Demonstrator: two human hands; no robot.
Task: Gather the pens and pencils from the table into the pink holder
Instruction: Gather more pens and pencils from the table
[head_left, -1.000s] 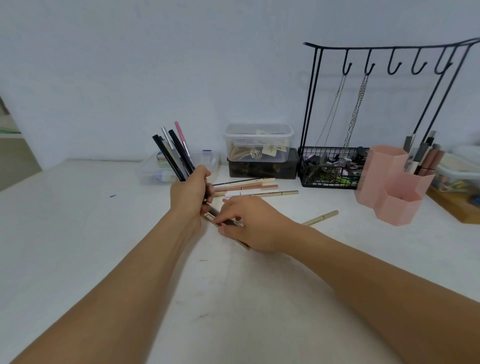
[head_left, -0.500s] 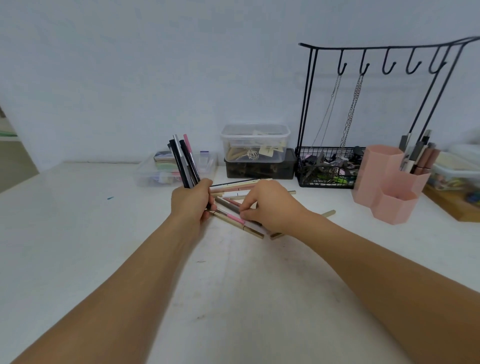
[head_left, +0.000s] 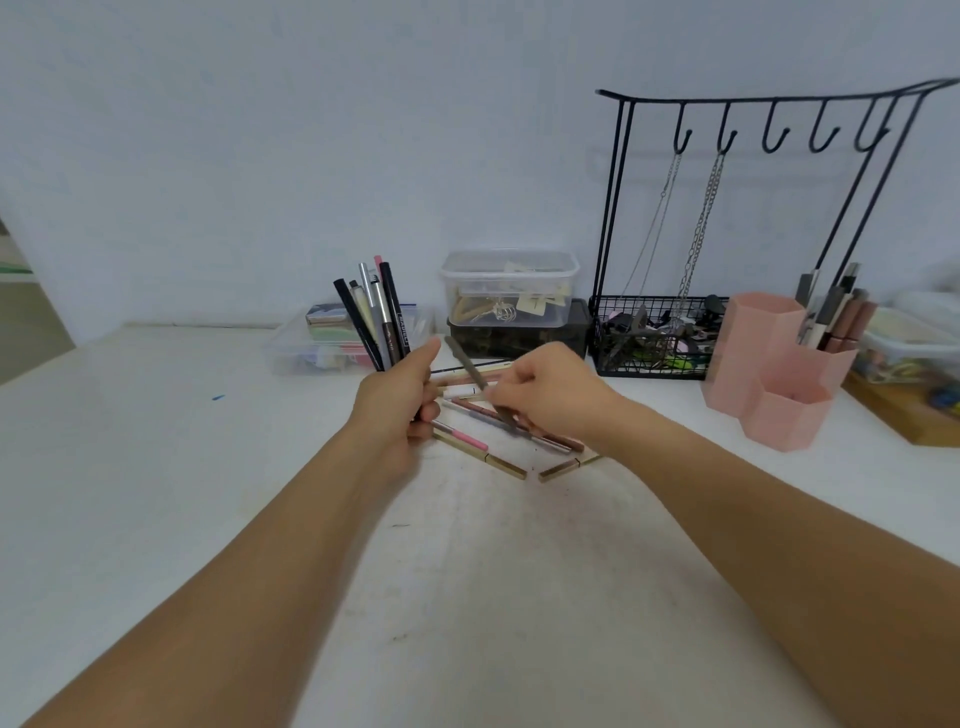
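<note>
My left hand (head_left: 397, 402) grips a bundle of several pens (head_left: 376, 317), their black, silver and pink tops fanned upward. My right hand (head_left: 545, 389) pinches a grey-brown pencil (head_left: 470, 366), lifted and tilted with its tip toward my left thumb. On the white table (head_left: 156, 467) between and below the hands lie several loose pencils (head_left: 483, 452), beige, pink and brown. The pink holder (head_left: 774, 364), made of hexagonal cups, stands at the right with several pens in its rear cup.
A black wire rack (head_left: 654, 338) with hooks and hanging chains stands behind the holder. A clear lidded box (head_left: 509, 288) stacked on a dark box sits behind the hands, a flat clear box (head_left: 332, 338) to its left. A wooden tray (head_left: 904, 405) lies far right.
My right hand has lifted one grey-brown pencil off the pile and tilted it toward my left hand. My left thumb has opened slightly; the bundle stays upright.
</note>
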